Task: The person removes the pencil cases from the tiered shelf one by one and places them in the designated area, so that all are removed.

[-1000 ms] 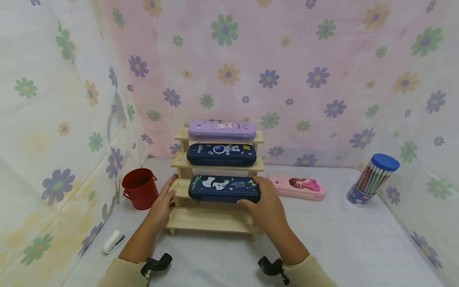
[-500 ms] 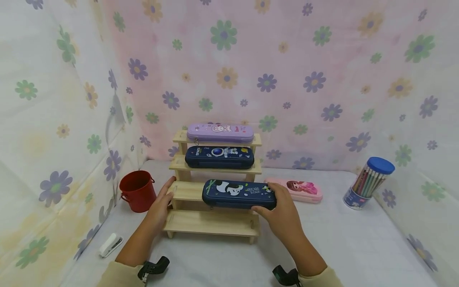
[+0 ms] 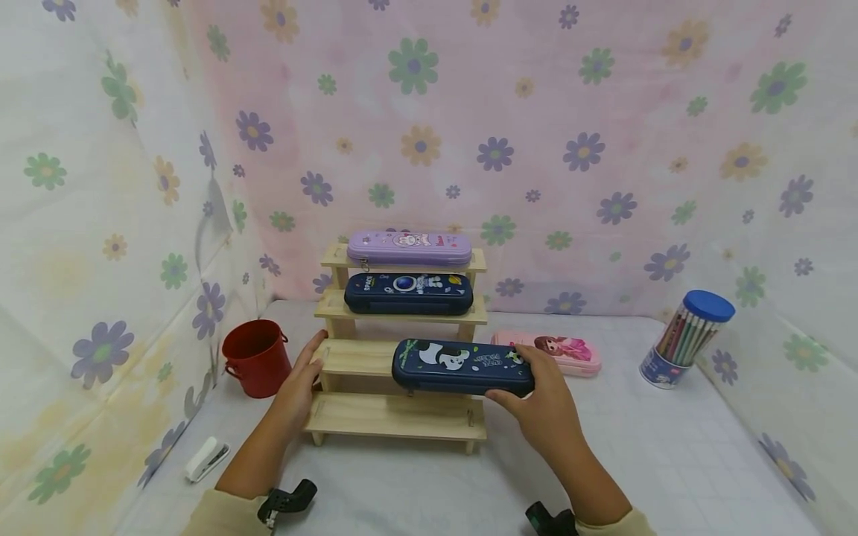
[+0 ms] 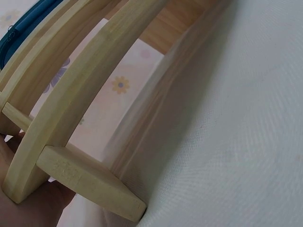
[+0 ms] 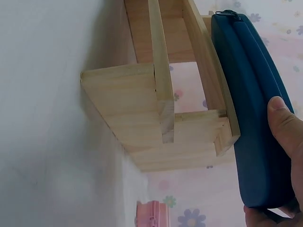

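My right hand (image 3: 546, 398) grips the right end of a dark blue pencil case (image 3: 462, 367) with a panda print, thumb on its front side. The case overlaps the third tier of a stepped wooden rack (image 3: 395, 415) and juts past its right edge. In the right wrist view the case (image 5: 255, 113) lies close along the tier's edge, under my thumb. My left hand (image 3: 298, 383) rests against the rack's left side with fingers extended. A navy space-print pencil case (image 3: 409, 294) lies on the second tier, and a purple one (image 3: 409, 248) on the top.
A pink pencil case (image 3: 576, 357) lies on the white cloth (image 3: 643, 454) right of the rack. Farther right stands a tub of pencils (image 3: 690, 342) with a blue lid. To the left are a red bucket (image 3: 258, 359) and a white stapler (image 3: 206, 459).
My right hand has slid the panda pencil case to the right, past the third tier's end. My left hand stays at the rack's side.
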Demonstrator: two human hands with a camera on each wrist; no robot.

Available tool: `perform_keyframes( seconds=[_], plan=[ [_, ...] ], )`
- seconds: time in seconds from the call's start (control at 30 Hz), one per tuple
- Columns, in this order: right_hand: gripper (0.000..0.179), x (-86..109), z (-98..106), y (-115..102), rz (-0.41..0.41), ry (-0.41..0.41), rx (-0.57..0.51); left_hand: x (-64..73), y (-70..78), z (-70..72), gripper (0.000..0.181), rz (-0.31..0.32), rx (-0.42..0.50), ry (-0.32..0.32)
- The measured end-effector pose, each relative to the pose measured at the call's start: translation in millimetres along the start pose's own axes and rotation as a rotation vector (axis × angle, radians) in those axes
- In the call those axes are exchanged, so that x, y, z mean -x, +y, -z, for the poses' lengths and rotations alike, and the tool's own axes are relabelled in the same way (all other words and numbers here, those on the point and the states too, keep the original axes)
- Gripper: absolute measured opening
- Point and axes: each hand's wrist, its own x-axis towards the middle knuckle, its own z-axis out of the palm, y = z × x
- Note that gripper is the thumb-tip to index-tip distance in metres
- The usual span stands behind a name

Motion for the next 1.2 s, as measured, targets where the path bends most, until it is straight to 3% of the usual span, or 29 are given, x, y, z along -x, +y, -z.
perform_keyframes(
  seconds=[0.5,0.77,1.2],
  plan=[
    [0.096,6.2,25,23,-0.039,-0.010,0.021,-1.0,-5.5,-0.7,0.055,-0.024,0.000,0.008],
    [0.094,4.1,37,41,-0.029,0.013,0.036,-3.0,-3.3,-0.9,0.055,-0.009,0.021,0.008],
    [0.096,4.9,52,71,-0.086,0.017,0.014,-1.2,1.1,-0.6,0.055,0.017,0.020,0.011]
  ],
)
